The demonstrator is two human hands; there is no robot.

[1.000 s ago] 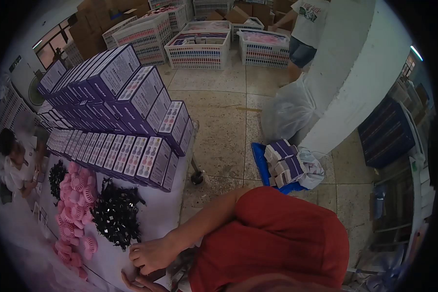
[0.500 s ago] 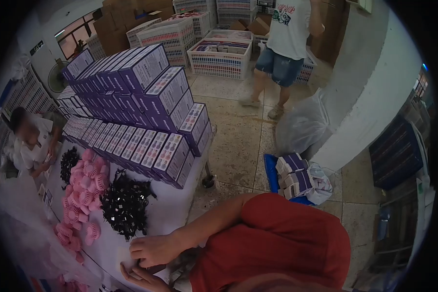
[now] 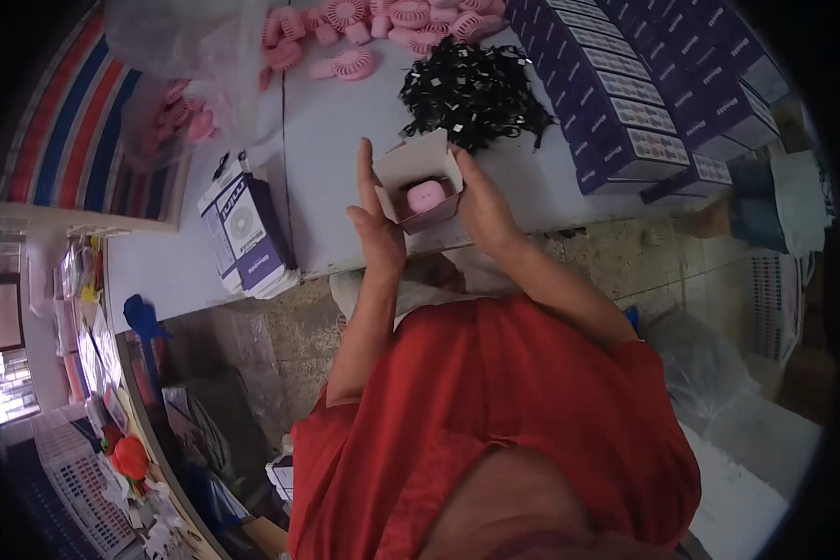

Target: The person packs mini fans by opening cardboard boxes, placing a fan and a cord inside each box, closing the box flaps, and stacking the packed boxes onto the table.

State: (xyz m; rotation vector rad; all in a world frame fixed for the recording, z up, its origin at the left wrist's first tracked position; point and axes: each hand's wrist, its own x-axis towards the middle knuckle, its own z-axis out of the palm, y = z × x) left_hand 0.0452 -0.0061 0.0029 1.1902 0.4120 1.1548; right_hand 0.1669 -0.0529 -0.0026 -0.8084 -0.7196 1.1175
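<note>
Between my two hands, over the table's front edge, is a small open cardboard box (image 3: 429, 222) with its pale flap (image 3: 418, 161) raised. Inside it sits a pink mini fan (image 3: 427, 196), its rounded end facing up. My right hand (image 3: 487, 207) grips the box's right side, fingers partly hidden behind it. My left hand (image 3: 380, 233) presses against the left side, one finger stretched up along it and the thumb sticking out. Just beyond the box lies a heap of black straps (image 3: 476, 93). Several pink fans (image 3: 353, 63) are piled behind.
Stacked purple boxes (image 3: 616, 103) stand on the right of the table (image 3: 331, 140). Flattened purple-and-white cartons (image 3: 250, 229) lie at the left front edge. Clear plastic (image 3: 191, 56) hangs over a striped crate (image 3: 75, 121) at far left. A person (image 3: 775, 205) stands at the right edge.
My view has swung down and right onto the table front. My hands, earlier close together low over the table, are now apart around the open box, with the pink fan visible inside.
</note>
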